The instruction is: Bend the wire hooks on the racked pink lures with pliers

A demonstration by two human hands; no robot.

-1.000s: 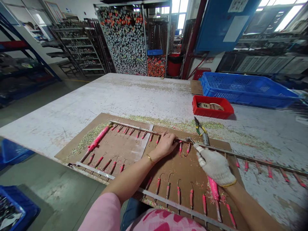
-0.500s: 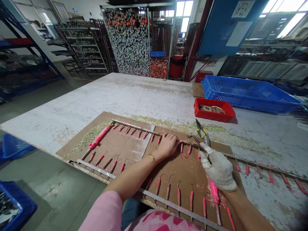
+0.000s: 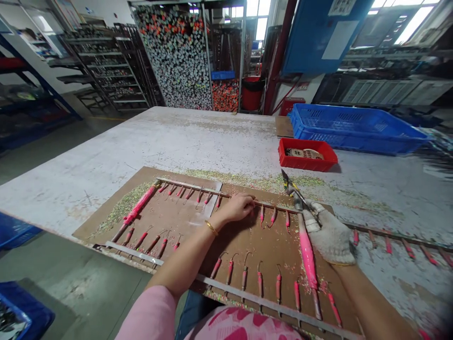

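Observation:
A metal hanging rack (image 3: pixel 260 297) with pink-coated bars and rows of small pink-coated hooks lies on brown cardboard. My left hand (image 3: pixel 241 208) is bare, its fingers closed over the rack's far rail. On my right hand (image 3: pixel 331 233) is a whitish work glove; it is closed around a thin, dark metal tool with a bent or knobbed end (image 3: pixel 291 191), whose kind I cannot make out. This tool is above the far rail, beside a thick pink bar (image 3: pixel 307 255). Pliers with yellow-marked handles (image 3: pixel 285 177) lie just beyond, partly covered by the tool.
Pink and yellow-green chips are scattered over the cardboard (image 3: pixel 191 212) and white table (image 3: pixel 141 137). A red tray (image 3: pixel 307 163) and a large blue crate (image 3: pixel 357 141) stand back right. Another hook rail (image 3: pixel 399 238) extends right. Blue bins (image 3: pixel 24 307) sit on the floor left.
My right hand has shifted right and slightly up with the tool, uncovering more of the thick pink bar. My left hand stays on the rail. The view has shifted slightly.

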